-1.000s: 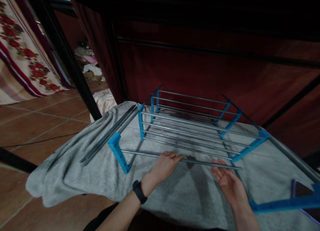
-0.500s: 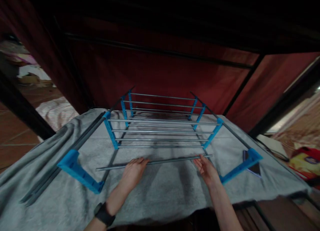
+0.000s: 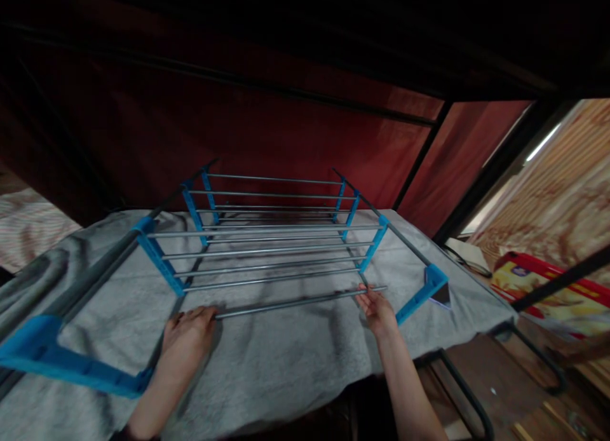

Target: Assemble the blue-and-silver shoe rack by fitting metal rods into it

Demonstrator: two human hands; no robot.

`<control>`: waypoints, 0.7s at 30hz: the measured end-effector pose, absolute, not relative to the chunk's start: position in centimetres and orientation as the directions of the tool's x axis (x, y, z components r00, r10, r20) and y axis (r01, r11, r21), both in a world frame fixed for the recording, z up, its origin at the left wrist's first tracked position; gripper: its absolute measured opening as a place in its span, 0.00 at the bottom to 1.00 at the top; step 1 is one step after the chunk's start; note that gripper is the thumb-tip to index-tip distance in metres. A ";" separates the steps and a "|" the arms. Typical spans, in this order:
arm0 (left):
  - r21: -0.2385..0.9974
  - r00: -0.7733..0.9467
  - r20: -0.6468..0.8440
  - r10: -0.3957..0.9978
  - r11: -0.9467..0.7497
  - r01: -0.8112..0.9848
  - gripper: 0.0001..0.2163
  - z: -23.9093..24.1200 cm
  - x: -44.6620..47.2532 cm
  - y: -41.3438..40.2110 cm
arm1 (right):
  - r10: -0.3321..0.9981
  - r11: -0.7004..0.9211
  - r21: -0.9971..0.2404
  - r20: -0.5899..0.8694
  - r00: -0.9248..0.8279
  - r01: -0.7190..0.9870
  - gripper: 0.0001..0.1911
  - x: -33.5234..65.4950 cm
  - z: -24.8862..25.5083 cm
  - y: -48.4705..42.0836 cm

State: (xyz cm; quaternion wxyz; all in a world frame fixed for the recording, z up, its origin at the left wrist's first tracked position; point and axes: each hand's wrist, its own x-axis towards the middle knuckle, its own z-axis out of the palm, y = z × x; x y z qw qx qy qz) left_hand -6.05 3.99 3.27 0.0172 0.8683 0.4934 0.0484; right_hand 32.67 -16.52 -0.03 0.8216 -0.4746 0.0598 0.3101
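A thin grey metal rod [image 3: 295,303] lies crosswise on a grey towel [image 3: 286,358], in front of a rack frame [image 3: 267,237] built of grey rods and blue plastic side pieces. My left hand [image 3: 187,333] rests palm down over the rod's left end, fingers curled on it. My right hand [image 3: 376,307] pinches the rod near its right end. A blue side piece [image 3: 419,298] stands just right of my right hand. Another blue side piece [image 3: 61,365] lies at the lower left, close to my left wrist.
Dark red fabric panels and black bars of a frame rise behind and above the towel. A black metal leg [image 3: 457,384] curves down at the right. A red and yellow packet [image 3: 548,288] lies on the floor at the right. Striped cloth shows at far left.
The view has swung right. The rod has shifted right with both hands; my left hand slid along it to its left end, and my right hand stays near its right end.
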 end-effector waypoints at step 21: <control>0.447 0.159 0.143 0.977 -0.207 0.870 0.12 2.3 -6.2 3.2 | 0.388 0.323 -0.801 -0.373 0.843 -0.504 0.07 36.9 -2.9 -17.2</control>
